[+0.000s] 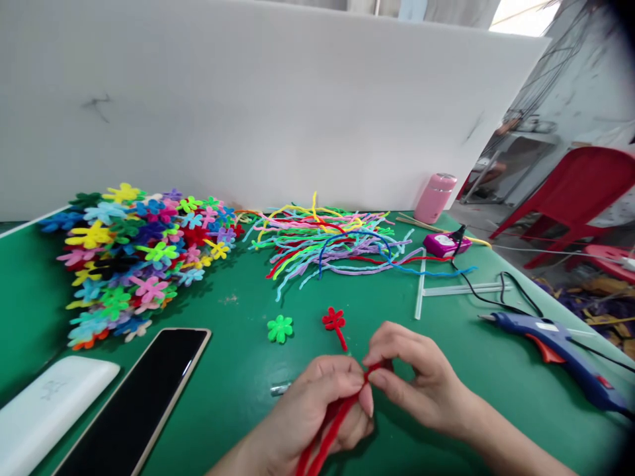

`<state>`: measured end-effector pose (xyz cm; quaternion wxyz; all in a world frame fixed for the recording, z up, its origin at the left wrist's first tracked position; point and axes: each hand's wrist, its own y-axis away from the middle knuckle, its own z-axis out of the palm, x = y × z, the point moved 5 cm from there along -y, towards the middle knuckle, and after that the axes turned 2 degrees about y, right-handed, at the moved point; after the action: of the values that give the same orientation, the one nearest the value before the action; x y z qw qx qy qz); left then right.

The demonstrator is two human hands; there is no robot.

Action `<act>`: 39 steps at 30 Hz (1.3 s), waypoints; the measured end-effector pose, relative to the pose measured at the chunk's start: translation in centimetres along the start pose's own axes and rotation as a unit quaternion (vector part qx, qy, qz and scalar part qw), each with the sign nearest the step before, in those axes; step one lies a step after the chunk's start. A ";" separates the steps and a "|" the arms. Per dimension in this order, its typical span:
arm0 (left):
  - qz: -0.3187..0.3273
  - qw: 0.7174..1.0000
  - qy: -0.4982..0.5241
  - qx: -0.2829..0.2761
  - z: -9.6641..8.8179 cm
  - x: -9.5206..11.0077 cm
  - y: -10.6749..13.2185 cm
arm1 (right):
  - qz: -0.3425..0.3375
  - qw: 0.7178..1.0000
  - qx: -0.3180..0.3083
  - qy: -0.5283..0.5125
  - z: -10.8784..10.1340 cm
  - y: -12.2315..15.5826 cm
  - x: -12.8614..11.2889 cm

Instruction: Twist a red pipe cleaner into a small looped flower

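Note:
A red pipe cleaner (333, 433) runs between my two hands over the green tabletop, its long ends hanging toward me. My left hand (327, 396) is closed around it, with thumb and fingers pressed together. At the short upper end, my right hand (414, 373) pinches the red strand between thumb and forefinger. Just beyond my hands lies a red pipe-cleaner flower (334, 320) with a short stem. Left of it sits a green pipe-cleaner flower (280, 328) without a visible stem. A small shiny piece (280, 388) is partly hidden by my left hand.
Colourful finished flowers (149, 251) are heaped at left, near a phone (133, 403) and a white power bank (54, 410). Loose pipe cleaners (337, 244) lie at the back. A blue glue gun (555, 350), glue sticks (461, 289) and a pink bottle (435, 198) are at right.

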<state>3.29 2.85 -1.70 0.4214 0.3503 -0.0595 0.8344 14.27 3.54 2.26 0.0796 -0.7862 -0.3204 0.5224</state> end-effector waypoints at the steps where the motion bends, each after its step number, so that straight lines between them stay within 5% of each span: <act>1: -0.006 1.000 0.006 -0.018 0.2 -0.1 0.1 | -0.024 1.000 -0.003 0.019 0.0 0.1 -0.4; 6: -0.002 0.999 -0.019 -0.043 0.7 0.0 0.1 | -0.036 0.995 -0.026 0.087 0.3 0.1 -1.5; 14: -0.002 0.968 -0.236 0.084 -0.3 0.9 0.4 | 0.212 0.972 -0.092 -0.035 1.3 0.1 0.8; 17: 0.028 0.914 -0.386 0.118 0.0 1.3 0.5 | 0.255 0.956 -0.104 -0.102 1.6 0.0 1.4; 22: 0.133 0.762 -0.614 0.158 1.0 1.3 0.7 | 0.316 0.932 -0.115 -0.138 2.0 0.2 2.3; 24: 0.162 0.724 -0.649 0.164 1.2 1.1 0.8 | 0.331 0.924 -0.115 -0.150 2.2 0.3 2.5; 26: 0.157 0.749 -0.619 0.177 1.1 1.0 0.7 | 0.338 0.919 -0.096 -0.177 2.3 0.3 2.7; 31: 0.077 0.898 -0.340 0.267 -0.4 1.1 0.4 | 0.333 0.915 0.024 -0.225 2.0 0.2 3.4; 39: 0.070 0.952 -0.179 0.240 -0.8 0.6 0.2 | 0.330 0.906 0.068 -0.258 2.1 0.5 4.1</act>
<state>2.50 3.41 -1.85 0.2477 0.5795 0.0436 0.7752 13.63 5.12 -2.04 -0.1291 -0.6778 -0.0159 0.7237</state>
